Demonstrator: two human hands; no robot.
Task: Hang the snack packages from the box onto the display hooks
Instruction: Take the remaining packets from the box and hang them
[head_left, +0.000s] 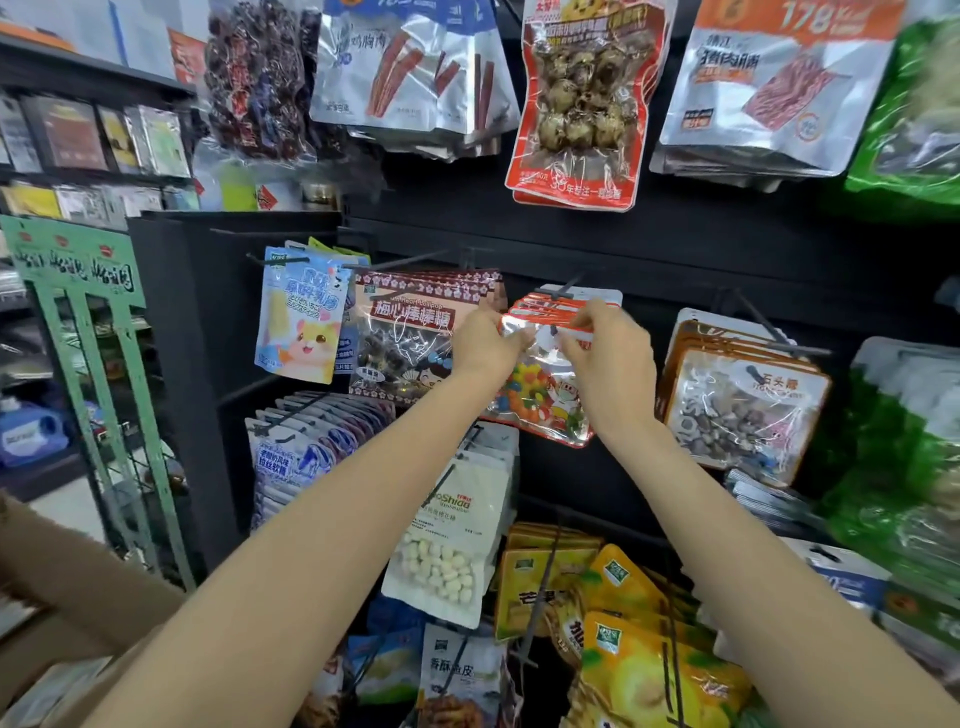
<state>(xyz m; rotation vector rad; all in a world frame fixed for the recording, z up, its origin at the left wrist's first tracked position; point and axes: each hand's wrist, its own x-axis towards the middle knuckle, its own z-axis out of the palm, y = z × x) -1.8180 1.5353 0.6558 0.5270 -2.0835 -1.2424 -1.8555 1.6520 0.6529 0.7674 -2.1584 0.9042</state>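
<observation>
I see both forearms reaching up from the bottom of the frame toward its centre. My left hand (485, 343) pinches the upper left edge of a candy packet (540, 384), thumb curled onto its front. My right hand (610, 358) grips the packet's top right, fingers bent over the orange header. The packet, clear-fronted with coloured sweets inside, sits at the frame's centre, its top level with the tip of a black display hook (569, 287); I cannot tell whether the hole is on the hook. More orange-topped packets hang stacked behind it.

The surface is a black pegboard wall (675, 244) filling the middle and right. A green wire rack (98, 364) stands at the left, with shelves of goods behind it in the upper left. A cardboard box (57, 587) edge shows at lower left.

Across the top I count four hanging stacks, plus green bags at the right edge. In the middle row, one blue hamster bag (298, 322), one plum lollipop bag (410, 338) and one stone-candy stack (748, 400).
</observation>
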